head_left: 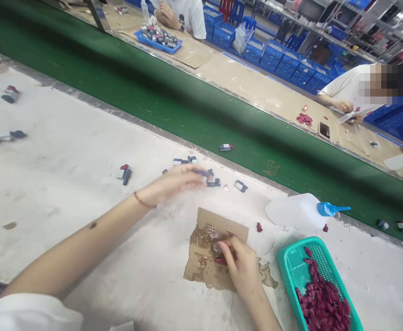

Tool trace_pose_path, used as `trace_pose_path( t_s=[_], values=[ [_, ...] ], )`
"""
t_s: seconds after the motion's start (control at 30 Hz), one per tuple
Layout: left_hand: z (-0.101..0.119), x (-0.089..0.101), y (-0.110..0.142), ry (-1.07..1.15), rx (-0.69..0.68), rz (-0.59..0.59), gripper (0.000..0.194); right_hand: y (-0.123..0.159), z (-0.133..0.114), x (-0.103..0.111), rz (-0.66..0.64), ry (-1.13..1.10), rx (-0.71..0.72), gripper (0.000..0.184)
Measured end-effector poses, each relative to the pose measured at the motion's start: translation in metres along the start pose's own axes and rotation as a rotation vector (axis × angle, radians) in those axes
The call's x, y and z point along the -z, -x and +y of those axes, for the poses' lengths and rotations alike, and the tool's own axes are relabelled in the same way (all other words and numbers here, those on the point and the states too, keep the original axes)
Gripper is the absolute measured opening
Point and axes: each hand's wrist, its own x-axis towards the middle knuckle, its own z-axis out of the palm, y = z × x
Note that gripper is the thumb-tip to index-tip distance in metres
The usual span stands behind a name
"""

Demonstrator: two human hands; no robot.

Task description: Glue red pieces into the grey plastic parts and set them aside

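Note:
My left hand, slightly blurred, reaches over the bench with a small dark grey plastic part at its curled fingers. Just beyond it lie several grey-and-white plastic parts, one of them apart to the right. My right hand is closed in a pinch at a small round greyish piece, above a torn piece of cardboard. Wet, shiny liquid covers much of the cardboard. A dark red piece shows below the fingertips, partly hidden by the hand.
A green basket of dark red pieces stands at the right. Behind it lies a white bottle with a blue nozzle. A green conveyor belt runs past the bench, carrying a few parts. Two people work across it.

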Motion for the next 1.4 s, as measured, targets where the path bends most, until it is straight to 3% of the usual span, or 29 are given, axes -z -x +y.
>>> trace_pose_path(
  t_s=[0.07,0.17,0.3,0.47,0.73,0.9,1.03,1.2,1.3,1.4],
  values=[
    [-0.015,-0.011,0.025,0.110,0.073,-0.087,0.025,-0.004,0.000,-0.004,-0.020,0.047,0.083,0.041],
    [-0.034,-0.022,0.047,0.126,0.100,-0.106,0.026,-0.009,0.000,-0.007,-0.019,0.128,0.220,0.039],
    [-0.050,-0.029,0.059,0.131,0.125,-0.140,0.030,-0.010,0.002,-0.007,0.005,0.263,0.309,0.039],
    [-0.056,-0.034,0.065,0.275,0.191,-0.178,0.040,-0.008,0.002,-0.005,-0.061,0.282,0.346,0.036],
    [-0.064,-0.040,0.071,0.167,0.062,-0.313,0.040,-0.009,-0.002,-0.008,-0.072,0.244,0.364,0.035],
    [-0.068,-0.042,0.077,0.053,-0.011,-0.300,0.048,-0.011,-0.003,-0.008,-0.053,0.259,0.378,0.038],
    [-0.069,-0.043,0.079,-0.029,-0.052,-0.256,0.052,-0.013,-0.001,-0.006,-0.030,0.287,0.327,0.039],
    [-0.072,-0.045,0.080,-0.035,-0.023,-0.258,0.053,-0.011,-0.002,-0.003,-0.099,0.247,0.279,0.041],
    [-0.073,-0.045,0.081,-0.136,-0.069,-0.246,0.049,-0.009,-0.004,-0.003,-0.122,0.137,0.225,0.041],
    [-0.074,-0.044,0.083,-0.333,-0.158,-0.239,0.040,-0.008,-0.006,-0.002,-0.099,-0.103,0.032,0.039]
  ],
)
